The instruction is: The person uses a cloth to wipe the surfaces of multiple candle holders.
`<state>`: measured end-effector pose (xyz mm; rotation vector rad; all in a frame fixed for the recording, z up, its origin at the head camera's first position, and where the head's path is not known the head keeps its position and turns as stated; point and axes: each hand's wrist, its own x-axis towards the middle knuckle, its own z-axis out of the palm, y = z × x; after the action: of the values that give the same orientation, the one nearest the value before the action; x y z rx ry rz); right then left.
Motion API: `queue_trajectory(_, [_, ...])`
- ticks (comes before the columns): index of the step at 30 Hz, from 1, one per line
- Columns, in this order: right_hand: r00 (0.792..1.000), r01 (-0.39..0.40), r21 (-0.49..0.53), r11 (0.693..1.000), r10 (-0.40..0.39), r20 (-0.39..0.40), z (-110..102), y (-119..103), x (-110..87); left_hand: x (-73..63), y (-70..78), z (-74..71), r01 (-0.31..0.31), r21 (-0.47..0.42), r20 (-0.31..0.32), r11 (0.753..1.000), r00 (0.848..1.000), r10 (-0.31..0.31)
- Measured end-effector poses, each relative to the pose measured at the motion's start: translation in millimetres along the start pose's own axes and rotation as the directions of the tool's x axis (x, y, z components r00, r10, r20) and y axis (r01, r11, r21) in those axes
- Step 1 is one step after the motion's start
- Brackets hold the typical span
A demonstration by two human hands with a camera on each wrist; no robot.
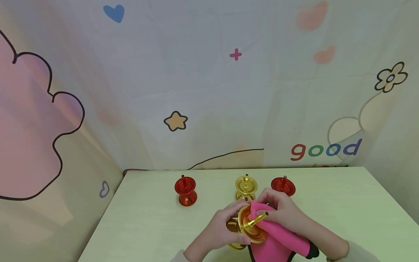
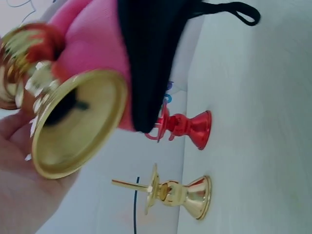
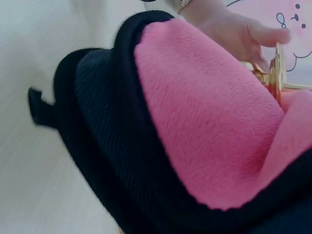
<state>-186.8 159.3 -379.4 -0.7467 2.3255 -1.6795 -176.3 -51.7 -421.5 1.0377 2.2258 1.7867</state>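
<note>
My left hand [image 1: 217, 229] grips a gold candlestick [image 1: 256, 220], tilted so that its dish and thin upright tube lean to the right. Its flared base [image 2: 83, 126] shows its hollow underside in the left wrist view. My right hand [image 1: 283, 209] pinches a pink cloth [image 1: 273, 247] with black edging and presses a fold of it onto the dish beside the tube. The rest of the cloth hangs below the right hand. In the right wrist view the cloth [image 3: 209, 112] hides most of the candlestick, leaving the dish edge [image 3: 279, 73] visible.
On the pale table [image 1: 140, 225], a red candlestick [image 1: 187, 198] stands at the back left. A gold candlestick [image 1: 246, 185] stands just beyond my hands, and another red one [image 1: 283, 186] is behind my right hand. A printed fabric backdrop [image 1: 209, 91] rises behind the table.
</note>
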Motion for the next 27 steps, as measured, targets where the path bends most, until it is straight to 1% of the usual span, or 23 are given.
queue_trajectory(1, [1.0, 0.013, -0.001, 1.0, -0.013, 0.01, -0.6, 0.1, 0.1, 0.6, 0.5, -1.1, 0.022, 0.011, 0.019, 1.0, 1.0, -0.022])
queue_trajectory(2, [1.0, 0.013, -0.002, 1.0, -0.013, 0.012, -1.1, 0.1, 0.0, 0.9, 0.9, -1.6, 0.049, 0.012, 0.025, 0.999, 0.998, -0.049])
queue_trajectory(4, [1.0, -0.011, -0.001, 1.0, 0.011, -0.006, -1.8, 0.2, -0.5, 0.8, 0.5, -0.7, 0.085, 0.033, -0.008, 0.996, 0.996, -0.085])
queue_trajectory(5, [0.999, -0.033, 0.002, 0.999, 0.033, -0.024, -1.9, 0.1, -0.8, 0.5, -0.5, 0.6, 0.085, 0.055, -0.042, 0.995, 0.996, -0.083])
queue_trajectory(8, [0.991, -0.102, 0.011, 0.995, 0.103, -0.083, -1.6, 0.3, -1.7, -1.3, -4.0, 6.4, 0.081, 0.071, -0.128, 0.994, 0.989, -0.071])
queue_trajectory(10, [0.984, -0.138, 0.024, 0.99, 0.139, -0.109, -0.9, 1.1, -2.3, -2.0, -5.9, 9.5, 0.055, 0.092, -0.155, 0.994, 0.987, -0.041])
queue_trajectory(11, [0.981, -0.152, 0.031, 0.988, 0.154, -0.116, -0.5, 1.7, -2.6, -1.9, -6.6, 10.3, 0.04, 0.106, -0.155, 0.994, 0.988, -0.023])
queue_trajectory(14, [0.976, -0.177, 0.058, 0.983, 0.183, -0.119, 0.4, 4.1, -3.3, -0.1, -6.4, 8.7, 0.015, 0.126, -0.109, 0.992, 0.994, -0.001])
queue_trajectory(16, [0.977, -0.177, 0.07, 0.982, 0.184, -0.107, 0.5, 5.9, -3.6, 1.9, -5.1, 4.8, 0.026, 0.11, -0.063, 0.994, 0.998, -0.02])
queue_trajectory(17, [0.979, -0.172, 0.079, 0.982, 0.18, -0.094, 0.4, 6.8, -3.7, 3.3, -4.6, 2.5, 0.041, 0.092, -0.032, 0.995, 0.999, -0.038])
queue_trajectory(19, [0.984, -0.158, 0.082, 0.984, 0.164, -0.066, 0.0, 8.6, -3.7, 5.8, -4.1, -2.0, 0.091, 0.029, 0.039, 0.995, 0.995, -0.092])
queue_trajectory(21, [0.989, -0.14, 0.085, 0.987, 0.144, -0.038, -0.2, 10.5, -3.5, 8.4, -5.5, -5.5, 0.136, -0.058, 0.114, 0.989, 0.985, -0.129])
queue_trajectory(23, [0.991, -0.131, 0.094, 0.987, 0.133, -0.022, -0.1, 12.8, -3.2, 9.9, -8.0, -6.0, 0.168, -0.13, 0.151, 0.977, 0.977, -0.148])
queue_trajectory(24, [0.99, -0.137, 0.092, 0.986, 0.14, -0.029, -0.2, 14.0, -2.9, 9.8, -8.8, -4.2, 0.174, -0.164, 0.135, 0.971, 0.979, -0.152])
queue_trajectory(25, [0.988, -0.145, 0.096, 0.985, 0.15, -0.045, -0.4, 14.8, -2.7, 9.5, -9.7, -1.5, 0.154, -0.182, 0.093, 0.971, 0.986, -0.139])
queue_trajectory(26, [0.984, -0.16, 0.1, 0.982, 0.167, -0.064, -0.7, 15.7, -2.6, 8.5, -10.0, 2.3, 0.117, -0.176, 0.024, 0.977, 0.993, -0.114])
queue_trajectory(27, [0.977, -0.182, 0.103, 0.978, 0.192, -0.089, -1.0, 16.1, -2.4, 7.4, -11.2, 6.7, 0.06, -0.139, -0.059, 0.988, 0.996, -0.069])
